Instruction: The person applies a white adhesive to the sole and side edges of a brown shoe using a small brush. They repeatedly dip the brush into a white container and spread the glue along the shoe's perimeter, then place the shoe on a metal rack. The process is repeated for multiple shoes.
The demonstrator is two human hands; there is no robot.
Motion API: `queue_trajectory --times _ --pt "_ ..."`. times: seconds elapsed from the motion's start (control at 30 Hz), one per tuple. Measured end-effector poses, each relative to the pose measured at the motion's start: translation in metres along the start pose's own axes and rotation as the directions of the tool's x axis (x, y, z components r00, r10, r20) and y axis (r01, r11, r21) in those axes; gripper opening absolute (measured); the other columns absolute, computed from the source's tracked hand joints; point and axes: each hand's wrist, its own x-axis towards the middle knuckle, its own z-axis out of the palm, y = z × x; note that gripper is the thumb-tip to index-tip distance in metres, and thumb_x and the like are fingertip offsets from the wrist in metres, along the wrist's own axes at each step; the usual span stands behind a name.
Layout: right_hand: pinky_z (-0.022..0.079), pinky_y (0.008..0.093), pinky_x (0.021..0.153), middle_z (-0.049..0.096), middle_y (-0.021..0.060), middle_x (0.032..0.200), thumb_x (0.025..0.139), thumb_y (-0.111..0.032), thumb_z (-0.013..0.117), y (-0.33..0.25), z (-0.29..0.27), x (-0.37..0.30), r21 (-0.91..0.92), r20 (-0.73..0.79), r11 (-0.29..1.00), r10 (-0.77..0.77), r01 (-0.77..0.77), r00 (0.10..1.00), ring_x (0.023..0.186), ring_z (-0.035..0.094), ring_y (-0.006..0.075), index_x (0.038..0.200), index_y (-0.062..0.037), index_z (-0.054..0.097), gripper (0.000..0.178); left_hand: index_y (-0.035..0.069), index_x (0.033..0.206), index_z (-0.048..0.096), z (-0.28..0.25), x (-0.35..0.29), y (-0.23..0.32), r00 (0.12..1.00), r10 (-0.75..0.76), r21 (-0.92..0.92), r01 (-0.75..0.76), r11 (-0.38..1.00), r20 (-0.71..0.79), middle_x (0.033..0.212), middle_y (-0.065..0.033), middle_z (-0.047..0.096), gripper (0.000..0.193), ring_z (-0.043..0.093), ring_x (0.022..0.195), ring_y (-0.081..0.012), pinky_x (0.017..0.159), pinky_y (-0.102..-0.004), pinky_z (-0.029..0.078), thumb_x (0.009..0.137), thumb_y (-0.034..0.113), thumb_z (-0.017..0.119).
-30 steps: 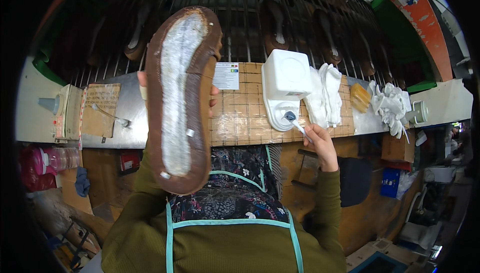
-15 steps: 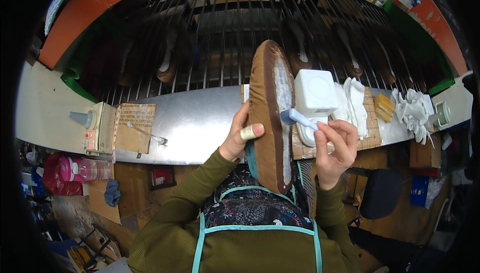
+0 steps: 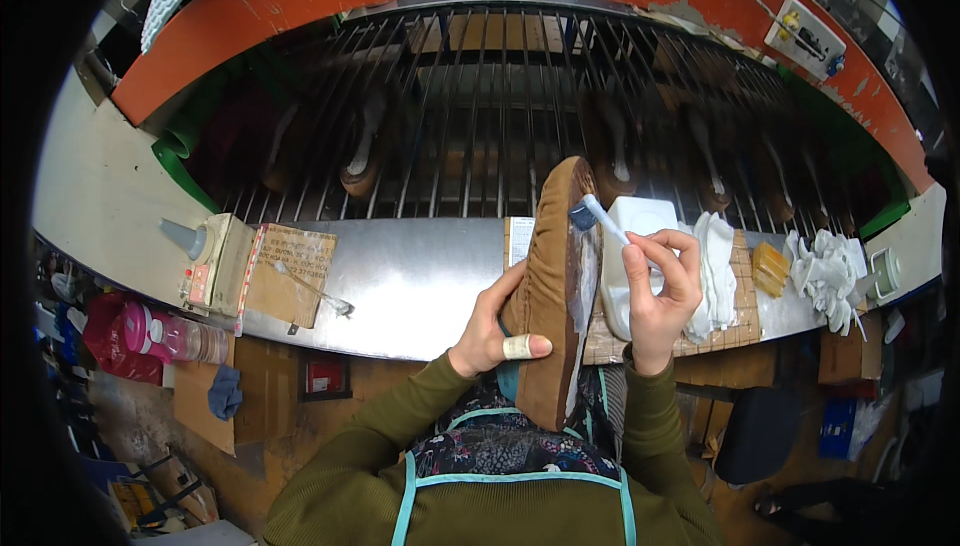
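My left hand grips a brown suede shoe by its side, thumb taped with a pale bandage. The shoe stands on edge, toe pointing away, its pale sole edge facing right. My right hand holds a small white brush whose blue bristle head touches the shoe's edge near the toe. Both hands are over the metal bench, in front of my apron.
A white tub stands on a gridded mat behind my right hand, with white cloths and gloves to the right. A barred rack with several shoes runs behind. A cardboard piece and a nozzle bottle lie left.
The shoe was sole-up and high at first; I have turned it onto its edge and lowered it. My right hand came from the tub with the brush up to the shoe's toe.
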Motion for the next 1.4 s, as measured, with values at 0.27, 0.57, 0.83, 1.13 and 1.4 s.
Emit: queue_trajectory --times 0.27,0.57,0.83,1.13,1.4 --pt "0.042 0.0209 0.058 0.053 0.0044 0.092 0.079 -0.001 0.071 0.006 0.005 0.031 0.025 -0.048 0.998 -0.058 0.059 0.997 0.070 0.049 0.0092 0.092 -0.0014 0.071 0.012 -0.009 0.141 0.029 -0.003 0.002 0.003 0.999 0.036 0.039 -0.037 0.999 0.035 0.137 -0.0176 0.044 0.105 0.043 0.126 -0.0249 0.107 -0.0346 0.031 0.063 0.033 0.086" --pt "0.044 0.0219 0.058 0.053 0.0047 0.089 0.076 0.000 0.073 0.015 -0.012 0.019 0.106 0.172 0.987 -0.142 0.125 0.975 0.072 0.054 0.0112 0.091 -0.0011 0.072 0.015 -0.006 0.140 0.031 -0.002 0.014 0.011 0.997 -0.081 -0.066 0.081 0.995 0.001 0.133 -0.0153 0.046 0.102 0.046 0.123 -0.0242 0.105 -0.0359 0.035 0.065 0.045 0.078" --pt "0.042 0.0215 0.057 0.054 0.0032 0.087 0.074 -0.002 0.075 0.021 -0.015 0.007 0.082 0.211 0.990 -0.127 0.112 0.969 0.071 0.050 0.0107 0.091 -0.0021 0.072 0.016 -0.002 0.138 0.034 0.004 0.025 0.030 0.981 -0.195 -0.147 0.191 0.971 -0.018 0.127 -0.0125 0.051 0.092 0.051 0.117 -0.0214 0.101 -0.0340 0.041 0.071 0.051 0.071" --pt "0.039 0.0246 0.064 0.055 0.0024 0.084 0.072 -0.003 0.077 0.017 -0.025 -0.011 -0.027 0.214 0.993 -0.107 0.115 0.971 0.073 0.049 0.0130 0.089 -0.0044 0.073 0.018 -0.001 0.136 0.035 0.003 0.028 0.026 0.977 -0.209 -0.211 0.196 0.958 -0.038 0.123 -0.0135 0.052 0.085 0.055 0.112 -0.0216 0.095 -0.0346 0.047 0.077 0.051 0.067" --pt "0.043 0.0233 0.058 0.056 0.0047 0.088 0.073 -0.003 0.075 0.016 -0.037 -0.005 0.086 0.310 0.991 -0.120 0.098 0.943 0.072 0.052 0.0119 0.089 -0.0027 0.072 0.016 0.002 0.135 0.040 -0.005 0.021 0.008 0.960 -0.271 -0.418 0.274 0.866 0.068 0.123 -0.0111 0.054 0.072 0.056 0.112 -0.0189 0.096 -0.0331 0.047 0.084 0.046 0.064"
